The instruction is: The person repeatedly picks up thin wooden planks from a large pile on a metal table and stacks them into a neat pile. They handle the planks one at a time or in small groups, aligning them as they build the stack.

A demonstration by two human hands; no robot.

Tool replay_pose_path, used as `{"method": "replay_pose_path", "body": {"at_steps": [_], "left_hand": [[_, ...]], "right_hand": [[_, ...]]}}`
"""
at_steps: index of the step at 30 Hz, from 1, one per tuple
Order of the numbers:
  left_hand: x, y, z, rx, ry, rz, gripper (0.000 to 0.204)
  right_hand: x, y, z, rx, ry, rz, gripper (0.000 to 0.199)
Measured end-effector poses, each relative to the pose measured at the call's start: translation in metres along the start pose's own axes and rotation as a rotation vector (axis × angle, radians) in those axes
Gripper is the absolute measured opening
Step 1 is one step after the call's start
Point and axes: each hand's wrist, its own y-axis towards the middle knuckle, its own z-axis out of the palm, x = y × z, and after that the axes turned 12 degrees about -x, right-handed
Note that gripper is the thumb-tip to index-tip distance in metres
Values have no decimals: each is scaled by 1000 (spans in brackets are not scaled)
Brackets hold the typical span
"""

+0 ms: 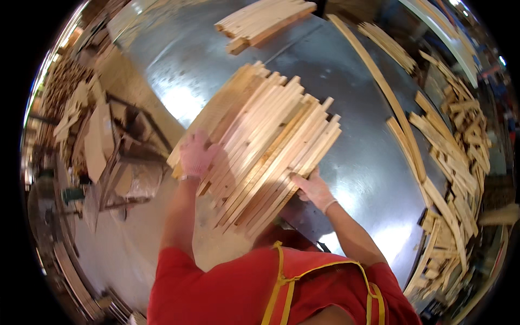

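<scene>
A broad bundle of pale wooden slats (268, 143) lies slanted in front of me, ends uneven, partly over the grey metal tabletop (363, 168) and jutting past its near edge. My left hand (198, 156), in a thin whitish glove, rests on top of the left slats with its fingers spread; the hand is slightly blurred. Along the near right side, my right hand (315, 189), gloved too, grips the outermost slats, thumb on top and its other fingers partly hidden. Wider boards (230, 103) make up the bundle's far left side.
Another stack of slats (265, 21) sits at the table's far end. Long thin strips (379, 81) run along the right, beside a heap of offcuts (460, 162). To the left stands a rack (135, 160) with cardboard and scraps, near piled wood (65, 86).
</scene>
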Motion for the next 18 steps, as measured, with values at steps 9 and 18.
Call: {"method": "replay_pose_path", "body": {"at_steps": [9,18], "left_hand": [[44,37,-4,335,-560,-539,29],[26,-25,14,240,59,32,76]], "right_hand": [[-44,93,-127,-242,-276,-522,71],[-89,74,-412,-642,-1037,-106,107]]}}
